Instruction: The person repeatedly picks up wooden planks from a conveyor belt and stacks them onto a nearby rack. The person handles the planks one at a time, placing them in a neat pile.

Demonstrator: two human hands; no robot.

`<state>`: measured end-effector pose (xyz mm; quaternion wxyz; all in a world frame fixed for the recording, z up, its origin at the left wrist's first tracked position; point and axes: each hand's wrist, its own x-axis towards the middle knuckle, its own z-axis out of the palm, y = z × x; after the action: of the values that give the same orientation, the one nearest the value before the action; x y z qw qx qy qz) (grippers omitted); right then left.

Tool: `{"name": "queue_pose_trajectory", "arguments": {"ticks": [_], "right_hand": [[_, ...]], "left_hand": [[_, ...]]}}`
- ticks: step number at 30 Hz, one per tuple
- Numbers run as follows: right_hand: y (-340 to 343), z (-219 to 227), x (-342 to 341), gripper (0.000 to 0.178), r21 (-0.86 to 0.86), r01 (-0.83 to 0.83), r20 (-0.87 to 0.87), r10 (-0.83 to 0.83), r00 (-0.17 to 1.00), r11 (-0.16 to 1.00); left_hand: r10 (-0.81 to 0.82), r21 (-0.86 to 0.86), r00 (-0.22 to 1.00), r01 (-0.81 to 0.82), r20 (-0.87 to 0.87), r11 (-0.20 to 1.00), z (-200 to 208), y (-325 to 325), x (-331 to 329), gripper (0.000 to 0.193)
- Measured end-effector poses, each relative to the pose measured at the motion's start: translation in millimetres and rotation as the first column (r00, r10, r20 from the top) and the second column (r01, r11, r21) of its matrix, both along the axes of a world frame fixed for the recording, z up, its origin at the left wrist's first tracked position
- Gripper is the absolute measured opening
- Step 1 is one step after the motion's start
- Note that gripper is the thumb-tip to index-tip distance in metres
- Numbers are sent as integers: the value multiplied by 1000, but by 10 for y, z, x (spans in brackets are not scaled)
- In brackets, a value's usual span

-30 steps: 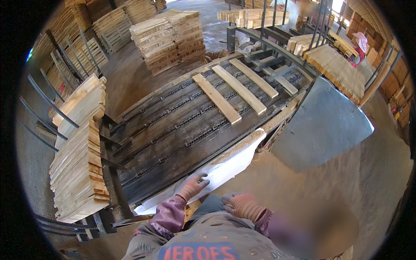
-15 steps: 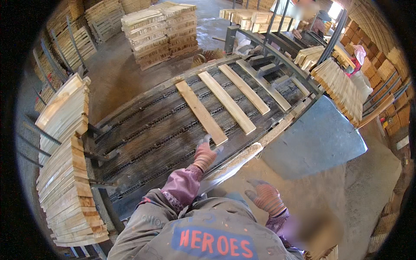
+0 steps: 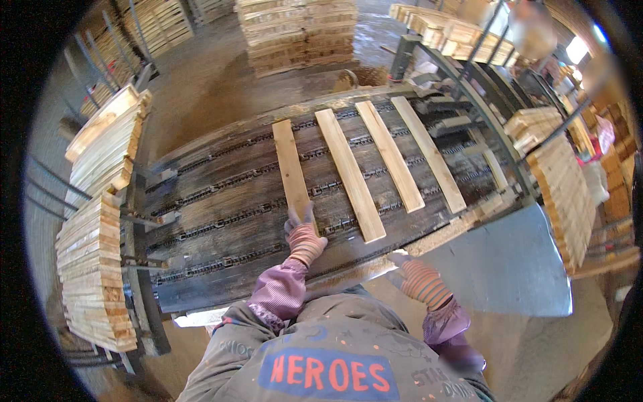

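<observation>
My left hand, in a striped glove, grips the near end of the leftmost wooden board. Part of that end is hidden under the fingers. To its right lie a second board, a third board and a fourth board, roughly side by side across the chain conveyor. My right hand, gloved the same way, is by the conveyor's near edge with its fingers apart and nothing in them. Whether its fingertips touch the edge I cannot tell.
Stacked boards stand between metal posts on the left. A large lumber pile rises beyond the conveyor. A grey metal sheet lies at the right, below another board stack. People are in the far right background, partly blurred.
My left hand has moved onto the leftmost board's near end, which now sits farther from the second board. My right hand has come up to the conveyor edge. The whole view has turned.
</observation>
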<state>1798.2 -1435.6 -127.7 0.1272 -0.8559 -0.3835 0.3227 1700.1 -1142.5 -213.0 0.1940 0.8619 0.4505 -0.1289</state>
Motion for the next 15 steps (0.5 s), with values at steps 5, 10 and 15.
{"name": "queue_pose_trajectory", "arguments": {"ticks": [5,10,15], "right_hand": [[179,-655,1333,57,157,-10,-20,13,1000,988],[910,-976,1974,82,47,169,243,-176,954,984],[1197,-1254,2024,90,-30,158,292,-142,946,987]], "left_hand": [[725,-880,547,47,418,472,83,301,-280,94],[915,-933,310,326,259,153,301,-84,-366,80],[908,-909,255,343,333,238,421,-544,-86,79]]}}
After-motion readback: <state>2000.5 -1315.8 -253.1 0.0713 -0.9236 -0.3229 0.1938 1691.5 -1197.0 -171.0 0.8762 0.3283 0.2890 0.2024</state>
